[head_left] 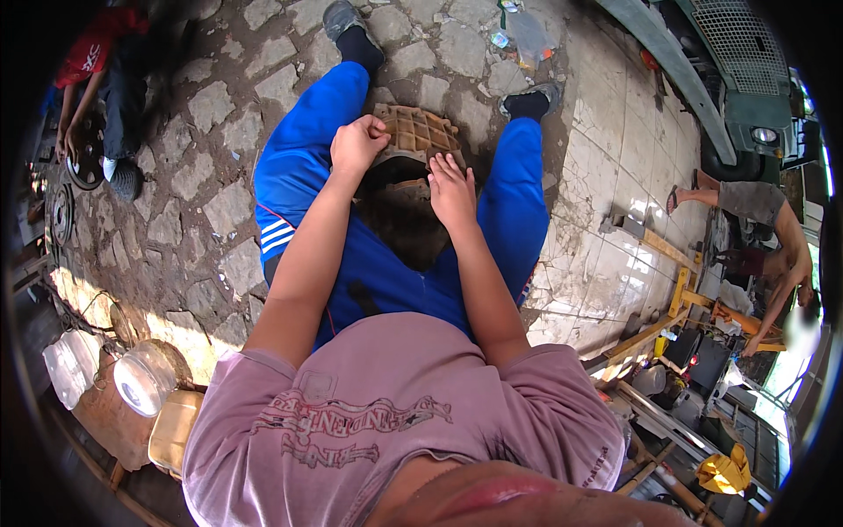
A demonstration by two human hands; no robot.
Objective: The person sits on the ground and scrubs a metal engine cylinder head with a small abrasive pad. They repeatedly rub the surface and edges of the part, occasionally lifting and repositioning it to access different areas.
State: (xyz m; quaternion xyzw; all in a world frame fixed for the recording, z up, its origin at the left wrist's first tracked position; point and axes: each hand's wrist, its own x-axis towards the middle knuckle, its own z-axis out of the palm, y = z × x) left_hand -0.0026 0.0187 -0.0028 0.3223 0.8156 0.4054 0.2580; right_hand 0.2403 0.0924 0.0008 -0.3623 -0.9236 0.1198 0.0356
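Observation:
Between my legs stands a brown, dirty, rusty-looking part (419, 130) with a gridded, ribbed top and a dark opening on the side toward me. At its left edge is my left hand (358, 146), closed, with the fingers curled in and the thumb against them. Whatever those fingers may hold is too small or hidden to make out. My right hand (452, 186) lies on the part's right rim, its fingers stretched out and nothing in them. The lower side of the part is in shadow.
Uneven stone paving (211, 107) meets pale tiles (601, 167) on my right. A person in red (104, 61) handles a round black part at the left; another person (786, 237) bends by a yellow frame (680, 290). Plastic containers (145, 378) stand lower left, a green vehicle (746, 105) upper right.

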